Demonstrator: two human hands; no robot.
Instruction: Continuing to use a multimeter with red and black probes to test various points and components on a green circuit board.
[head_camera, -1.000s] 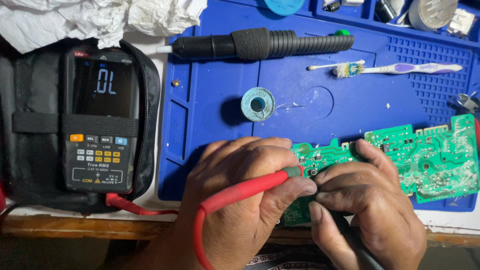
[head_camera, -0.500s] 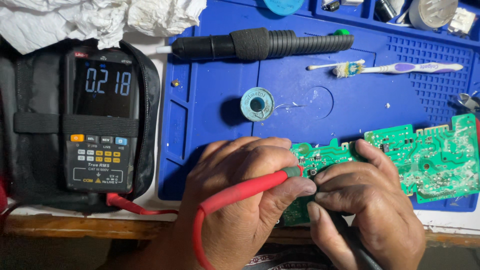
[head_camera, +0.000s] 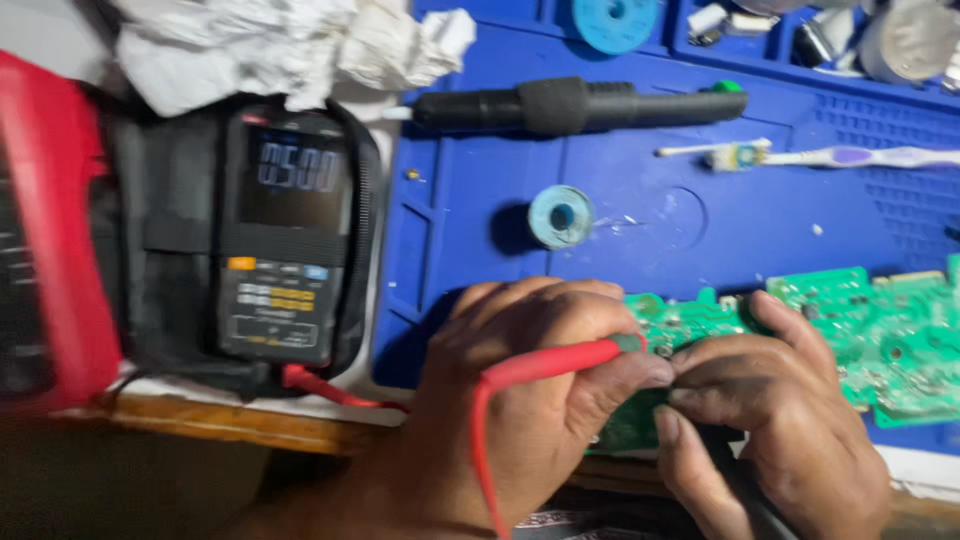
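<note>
Red test probe (head_camera: 560, 362) with red lead, green circuit board (head_camera: 860, 335) dotted with small silver solder points, blue work mat (head_camera: 640, 260) with a ribbed grid patch at right. Black multimeter (head_camera: 285, 235) with yellow and blue buttons, grey display, in a black case (head_camera: 160, 230); red object (head_camera: 50, 240) at left. Black desoldering pump (head_camera: 580, 105) with green tip, pale blue solder spool (head_camera: 560, 216), white-and-purple toothbrush (head_camera: 830, 156), white crumpled tissue (head_camera: 280, 45), brown wooden table edge (head_camera: 230, 425).

Desk (head_camera: 250, 425): wooden front edge, brown, running along the bottom of the view.
Cover: blue work mat (head_camera: 480, 200) with ridged compartments laid over the desk.
Below desk: dark shadow, nothing discernible.
Light: even, from above; view slightly blurred.
</note>
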